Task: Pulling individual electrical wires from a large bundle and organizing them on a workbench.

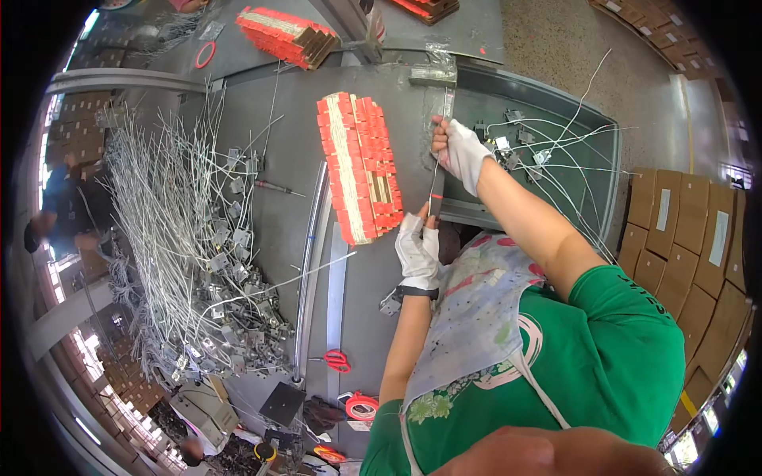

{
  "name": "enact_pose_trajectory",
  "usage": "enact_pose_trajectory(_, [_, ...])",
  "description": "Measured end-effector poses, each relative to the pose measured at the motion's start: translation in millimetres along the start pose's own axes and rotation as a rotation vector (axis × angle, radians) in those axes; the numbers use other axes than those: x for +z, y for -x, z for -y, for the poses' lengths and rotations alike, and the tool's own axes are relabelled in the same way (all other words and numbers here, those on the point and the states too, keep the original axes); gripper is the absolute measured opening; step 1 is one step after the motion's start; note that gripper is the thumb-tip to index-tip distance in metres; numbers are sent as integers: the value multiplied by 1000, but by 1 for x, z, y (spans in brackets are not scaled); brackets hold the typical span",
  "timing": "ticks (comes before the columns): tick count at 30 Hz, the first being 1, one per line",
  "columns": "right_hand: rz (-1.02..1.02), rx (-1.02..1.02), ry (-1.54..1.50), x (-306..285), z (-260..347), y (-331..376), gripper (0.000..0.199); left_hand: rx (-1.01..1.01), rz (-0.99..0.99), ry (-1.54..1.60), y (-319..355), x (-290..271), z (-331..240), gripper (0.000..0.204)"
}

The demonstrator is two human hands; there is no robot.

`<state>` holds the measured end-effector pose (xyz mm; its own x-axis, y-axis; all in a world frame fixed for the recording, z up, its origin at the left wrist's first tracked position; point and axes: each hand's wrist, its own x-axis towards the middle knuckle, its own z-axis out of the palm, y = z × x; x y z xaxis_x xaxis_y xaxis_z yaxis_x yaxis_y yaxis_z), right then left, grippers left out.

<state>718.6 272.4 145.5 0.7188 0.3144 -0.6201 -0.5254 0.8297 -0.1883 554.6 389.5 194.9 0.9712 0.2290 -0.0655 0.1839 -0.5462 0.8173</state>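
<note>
Slim dark strip with a red band [436, 206] sits low in the space between the person's two gloved hands, over the near right part of a grey desk [405, 87], just beside the wall of a green tray [616, 182]. Its long axis runs away from the body, leaning very slightly right, so that one end points back to the left hand [418, 250] and the other toward the right hand [463, 151]. The left hand is the nearer: its bare fingertips meet the strip's near end, and that grip looks narrow, apparently pinching it. The right hand lies farther out and a little to the right, beyond the red band, roughly in line with the strip. Its fingers are bunched, but I cannot tell whether this grip is closed on anything; a thin pale line runs from below it to the strip, too fine to identify. Judging by this layout, the line joining the hands is the one that matters, since the strip lies along it rather than across it. Left of both hands, well clear of the strip, stands a long bundle of red and cream pieces [383, 159], its length also running away from the body but leaning slightly left. Farther left spreads a tangled heap of pale wires [171, 214].
</note>
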Motion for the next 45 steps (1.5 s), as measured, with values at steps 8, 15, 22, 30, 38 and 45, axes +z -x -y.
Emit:
enact_pose_trajectory(8, [-201,-1173,1573,7,-11,38,33,63,-121,15,2,18,18,19])
enact_pose_trajectory(15, [178,51,1229,32,-72,81,37,-68,-23,-100,8,23,23,15])
enact_pose_trajectory(22, [116,95,1210,59,-78,84,30,-47,-33,-100,12,34,33,21])
enact_pose_trajectory(30, [24,-19,867,6,-36,97,24,-5,-77,-50,6,26,19,18])
enact_pose_trajectory(38, [-28,-80,811,-41,-39,95,29,32,-86,-59,6,28,23,20])
enact_pose_trajectory(45, [-24,-106,906,-47,-44,83,34,123,-96,-70,7,25,18,27])
